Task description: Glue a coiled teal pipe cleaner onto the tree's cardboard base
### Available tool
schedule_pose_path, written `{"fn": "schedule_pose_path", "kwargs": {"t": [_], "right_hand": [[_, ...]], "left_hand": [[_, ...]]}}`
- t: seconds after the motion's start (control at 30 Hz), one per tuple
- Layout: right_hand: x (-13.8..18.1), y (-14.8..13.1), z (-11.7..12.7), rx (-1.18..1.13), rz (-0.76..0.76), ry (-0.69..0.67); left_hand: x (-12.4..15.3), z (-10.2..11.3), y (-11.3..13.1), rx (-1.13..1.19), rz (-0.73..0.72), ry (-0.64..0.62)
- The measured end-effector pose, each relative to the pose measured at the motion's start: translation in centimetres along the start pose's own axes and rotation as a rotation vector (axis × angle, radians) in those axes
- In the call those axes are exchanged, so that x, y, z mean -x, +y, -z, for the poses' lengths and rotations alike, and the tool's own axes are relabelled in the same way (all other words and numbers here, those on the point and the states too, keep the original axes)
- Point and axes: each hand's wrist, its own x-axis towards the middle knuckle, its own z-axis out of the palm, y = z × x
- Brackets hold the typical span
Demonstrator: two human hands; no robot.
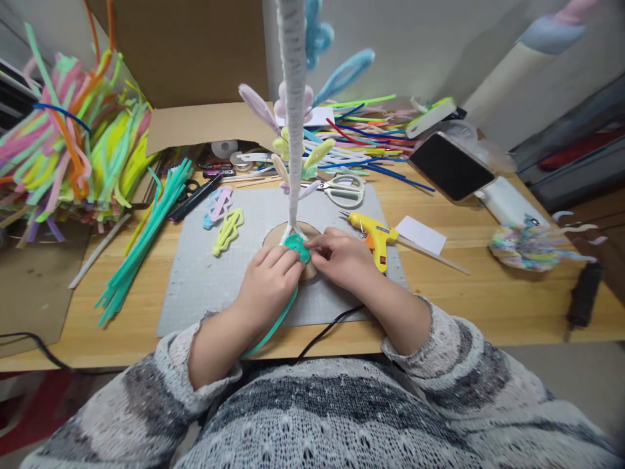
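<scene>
A teal pipe cleaner coil (295, 247) lies at the foot of a white wrapped stem (294, 130), over a round wooden base (274, 233). My left hand (274, 277) is closed on the coil's left side, and a loose teal tail (278, 320) trails from under it toward the table edge. From the right, my right hand (339, 257) pinches the coil's edge between thumb and fingers. Pastel pipe cleaner leaves and flowers branch off the stem, among them a blue loop (344, 77) and a lilac petal (258, 106).
A yellow glue gun (374, 234) lies right of my right hand on the grey cutting mat (195, 286). Scissors (344, 191) rest behind. Teal pipe cleaners (146, 241) and zigzag pastel pieces (228, 230) are on the left; a phone (452, 166) leans at right.
</scene>
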Motion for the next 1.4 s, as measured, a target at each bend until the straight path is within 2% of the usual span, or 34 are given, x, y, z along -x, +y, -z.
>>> {"fn": "schedule_pose_path", "kwargs": {"t": [0.47,0.57,0.73,0.8,0.87,0.93,1.03,1.1,1.2,1.4], "right_hand": [[-0.1,0.1,-0.4,-0.001,0.034,0.014],[-0.1,0.2,-0.5,0.001,0.035,0.027],[0.0,0.4,-0.7,0.001,0.042,0.043],[0.0,0.4,-0.8,0.0,0.046,0.058],[0.0,0.4,-0.9,-0.001,0.046,0.066],[0.0,0.4,-0.9,-0.009,0.042,0.062],[0.0,0.2,-0.7,-0.015,0.031,0.049],[0.1,0.2,-0.7,-0.01,0.029,0.048],[0.1,0.2,-0.7,-0.013,0.033,0.049],[0.1,0.0,-0.7,-0.008,0.031,0.053]], "left_hand": [[0.1,0.4,0.0,-0.043,-0.042,0.047],[0.5,1.0,0.4,0.026,-0.09,-0.014],[2.2,2.2,1.3,0.153,-0.253,-0.182],[3.3,2.7,1.7,0.205,-0.244,-0.231],[4.5,3.2,1.9,0.311,-0.159,-0.268],[5.6,3.9,2.0,0.501,-0.014,-0.296],[6.9,5.0,2.1,0.857,0.278,-0.327],[7.6,5.6,2.1,1.001,0.483,-0.354],[8.6,6.4,1.7,0.997,0.671,-0.393],[10.8,8.9,-1.4,0.692,0.704,-0.437]]}}
